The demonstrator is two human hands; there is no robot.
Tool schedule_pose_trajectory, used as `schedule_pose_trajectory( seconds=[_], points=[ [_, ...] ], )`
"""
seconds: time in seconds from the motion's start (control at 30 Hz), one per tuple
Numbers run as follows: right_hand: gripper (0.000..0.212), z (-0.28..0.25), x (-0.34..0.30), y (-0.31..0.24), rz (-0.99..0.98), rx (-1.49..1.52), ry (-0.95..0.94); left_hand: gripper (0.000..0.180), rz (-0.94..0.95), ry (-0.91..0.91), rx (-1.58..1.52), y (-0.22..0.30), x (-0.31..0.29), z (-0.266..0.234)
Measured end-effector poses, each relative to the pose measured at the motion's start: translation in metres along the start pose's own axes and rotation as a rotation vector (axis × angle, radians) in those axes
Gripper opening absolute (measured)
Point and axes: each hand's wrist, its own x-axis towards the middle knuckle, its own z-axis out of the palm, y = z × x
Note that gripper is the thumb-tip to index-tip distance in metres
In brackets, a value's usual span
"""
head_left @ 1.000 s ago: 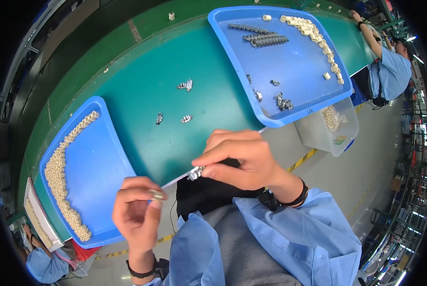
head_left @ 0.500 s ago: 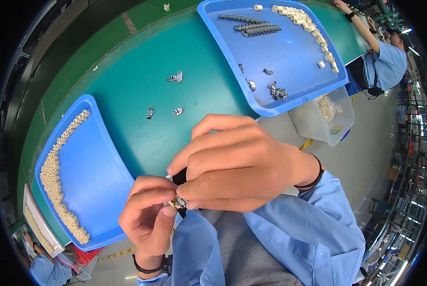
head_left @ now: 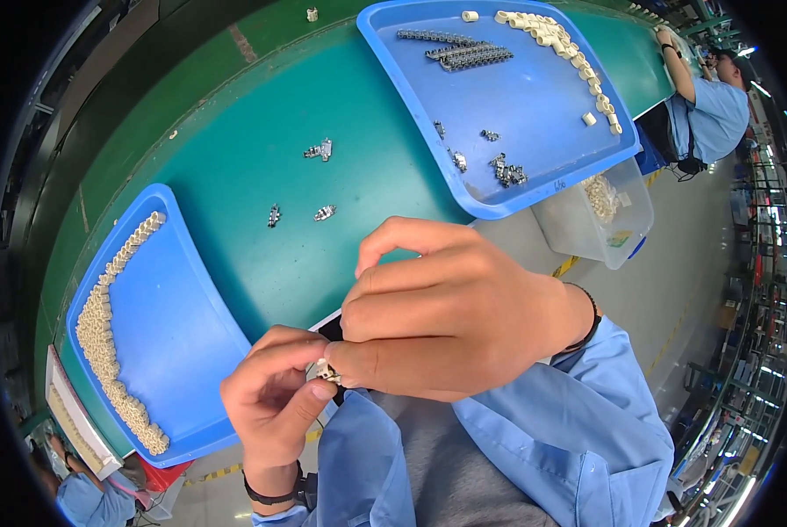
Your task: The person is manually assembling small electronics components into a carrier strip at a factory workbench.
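Observation:
My left hand (head_left: pixel 275 395) pinches a small cream-coloured part with metal pieces (head_left: pixel 327 372) between thumb and forefinger, close to my body at the table's near edge. My right hand (head_left: pixel 455 316) bends over it from the right, fingers curled and thumb tip against the part. The right fingertips partly cover it, so its full shape is hidden. Beyond the hands, on the green table (head_left: pixel 244 158), lie a metal piece cluster (head_left: pixel 320 150) and two smaller metal pieces, one left (head_left: pixel 274 215) and one right (head_left: pixel 325 212).
A blue tray (head_left: pixel 191 351) at left holds rows of cream parts (head_left: pixel 99 338). Another blue tray (head_left: pixel 551 110), far right, carries cream cylinders (head_left: pixel 547 33), dark metal strips (head_left: pixel 470 56) and loose metal pieces (head_left: pixel 508 170). Below it stands a clear bin (head_left: pixel 626 215). Co-workers sit at far right and lower left.
My right hand has shifted slightly down, its fingers more curled. The cream part stays in my left fingers, a little lower in the picture.

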Motion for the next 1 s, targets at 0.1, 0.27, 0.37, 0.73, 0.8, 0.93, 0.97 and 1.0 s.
schedule_pose_trajectory(
  seconds=[0.1,0.27,0.37,0.73,0.8,0.93,0.97,1.0],
  points=[
    [0.014,0.004,-0.002,0.001,0.002,0.028,0.028,0.03,-0.106,0.017,-0.163,-0.006,0.001,-0.008],
    [0.018,0.012,-0.007,0.002,0.037,0.175,0.079,0.034,-0.151,-0.094,-0.293,-0.007,0.006,-0.015],
    [0.019,0.013,-0.008,0.001,0.075,0.261,0.12,0.034,-0.142,-0.097,-0.317,-0.006,0.007,-0.012],
    [0.016,0.017,-0.011,0.0,0.128,0.425,0.207,0.031,-0.113,-0.118,-0.259,-0.001,0.008,-0.007],
    [0.016,0.014,-0.01,0.001,0.15,0.431,0.168,0.03,-0.116,-0.116,-0.252,-0.001,0.007,-0.007],
    [0.017,0.011,-0.009,-0.003,0.177,0.422,0.141,0.03,-0.12,-0.113,-0.231,0.0,0.007,-0.007],
    [0.018,0.01,-0.009,-0.004,0.186,0.413,0.139,0.03,-0.12,-0.116,-0.225,0.0,0.007,-0.007],
    [0.018,0.009,-0.009,-0.005,0.184,0.418,0.137,0.03,-0.119,-0.116,-0.217,0.001,0.006,-0.007]
  ],
)
